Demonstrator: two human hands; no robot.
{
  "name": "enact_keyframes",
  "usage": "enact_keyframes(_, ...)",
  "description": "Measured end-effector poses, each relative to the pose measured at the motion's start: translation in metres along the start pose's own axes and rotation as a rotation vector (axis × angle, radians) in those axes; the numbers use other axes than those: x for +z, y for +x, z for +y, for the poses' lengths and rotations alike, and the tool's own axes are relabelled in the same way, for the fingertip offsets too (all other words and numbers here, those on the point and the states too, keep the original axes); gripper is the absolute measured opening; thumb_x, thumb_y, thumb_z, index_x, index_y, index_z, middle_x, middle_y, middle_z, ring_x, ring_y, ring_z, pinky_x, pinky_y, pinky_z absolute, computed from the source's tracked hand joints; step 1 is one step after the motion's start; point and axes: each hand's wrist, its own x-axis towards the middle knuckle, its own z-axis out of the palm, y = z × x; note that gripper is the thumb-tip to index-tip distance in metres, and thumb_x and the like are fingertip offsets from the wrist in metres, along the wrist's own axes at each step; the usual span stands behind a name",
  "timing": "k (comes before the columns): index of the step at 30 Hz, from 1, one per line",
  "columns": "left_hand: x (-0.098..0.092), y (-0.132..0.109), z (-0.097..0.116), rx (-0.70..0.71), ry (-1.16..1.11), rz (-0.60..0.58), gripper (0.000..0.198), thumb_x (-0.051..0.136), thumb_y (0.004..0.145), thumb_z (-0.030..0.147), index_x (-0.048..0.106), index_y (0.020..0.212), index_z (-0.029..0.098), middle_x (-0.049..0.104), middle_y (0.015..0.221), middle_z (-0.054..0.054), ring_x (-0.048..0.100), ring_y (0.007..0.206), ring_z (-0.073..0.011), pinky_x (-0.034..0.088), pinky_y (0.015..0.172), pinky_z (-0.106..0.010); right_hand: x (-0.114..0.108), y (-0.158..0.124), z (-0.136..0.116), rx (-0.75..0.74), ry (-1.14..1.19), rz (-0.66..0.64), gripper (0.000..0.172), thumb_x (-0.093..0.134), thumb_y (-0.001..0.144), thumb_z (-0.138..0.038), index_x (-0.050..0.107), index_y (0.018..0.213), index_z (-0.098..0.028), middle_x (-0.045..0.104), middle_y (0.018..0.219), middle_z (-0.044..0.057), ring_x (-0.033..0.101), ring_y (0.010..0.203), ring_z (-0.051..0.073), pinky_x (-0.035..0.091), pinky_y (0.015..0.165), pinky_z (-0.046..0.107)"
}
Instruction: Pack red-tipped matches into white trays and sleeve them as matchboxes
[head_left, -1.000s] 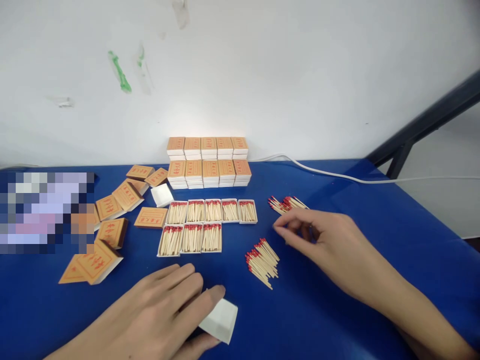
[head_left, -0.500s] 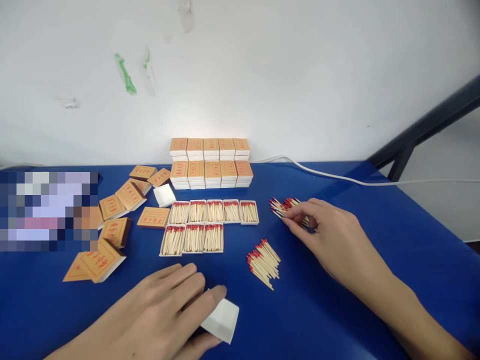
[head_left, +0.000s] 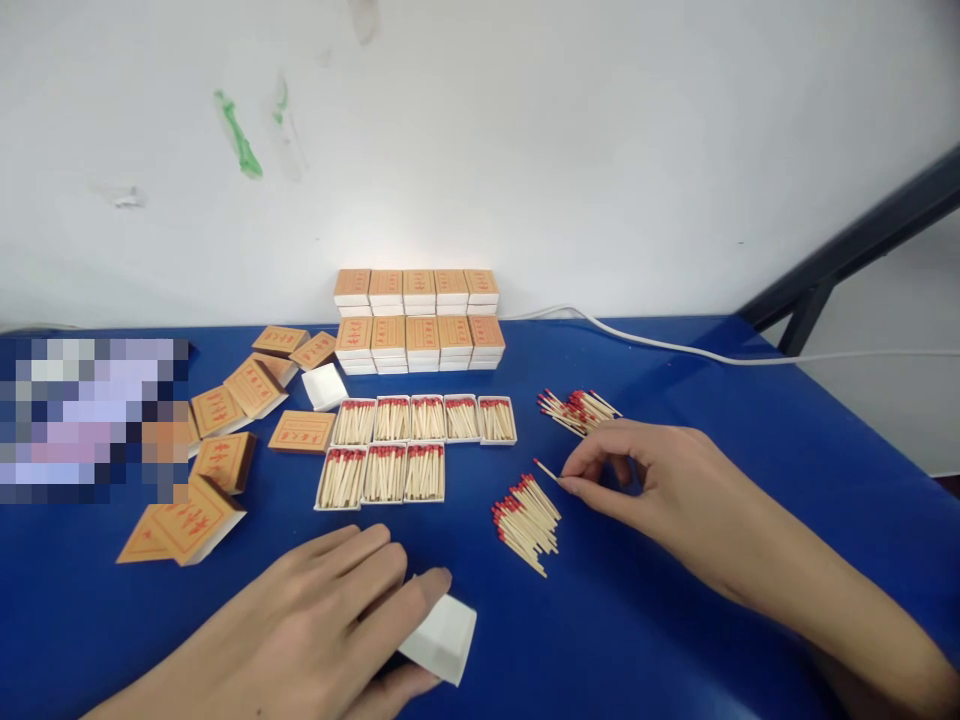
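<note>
A plain white painted wall (head_left: 525, 150) is being shown across the upper half of the view and is being lit softly and evenly. Two smeared green marks (head_left: 238, 135) are being carried on it at the upper left. A wide deep blue tabletop (head_left: 675, 620) is being spread below it from side to side. A thin white cable (head_left: 675, 350) is being trailed along the far edge towards the right. A slanted dark metal bar (head_left: 862, 235) is being seen at the right edge.

Left edge: pixelated patch (head_left: 94, 420) blanks part of the worktop (head_left: 675, 620). Lower centre: left hand (head_left: 322, 620) covers half the white tray (head_left: 444, 640). Mid-right: right fingers (head_left: 600, 490) hide the tail of a match (head_left: 545, 468). I can't read the print on the orange sleeves (head_left: 300, 433), too small.
</note>
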Motion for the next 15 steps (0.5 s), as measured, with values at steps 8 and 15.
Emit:
enact_keyframes(8, 0.0006, -0.0015, -0.0032, 0.001, 0.005, -0.001, 0.048, 0.034, 0.131, 0.043, 0.078, 0.133, 0.023, 0.079, 0.097, 0.003, 0.075, 0.094, -0.017, 0.052, 0.095, -0.033, 0.0028, -0.0044, -0.0029, -0.01, 0.046, -0.066, 0.008, 0.078, 0.104, -0.032, 0.085, 0.102, -0.036, 0.081, 0.091, -0.006, 0.064, 0.074, 0.017, 0.047, 0.066, 0.033)
enact_keyframes(15, -0.0009, -0.0027, -0.003, -0.001, 0.013, -0.051, 0.05, 0.029, 0.132, 0.042, 0.076, 0.137, 0.024, 0.081, 0.101, 0.003, 0.077, 0.095, -0.0169, 0.052, 0.094, -0.034, -0.0046, -0.0057, -0.0089, -0.011, 0.087, -0.098, 0.017, 0.074, 0.108, -0.044, 0.086, 0.1, -0.035, 0.081, 0.091, -0.004, 0.064, 0.072, 0.018, 0.048, 0.065, 0.034)
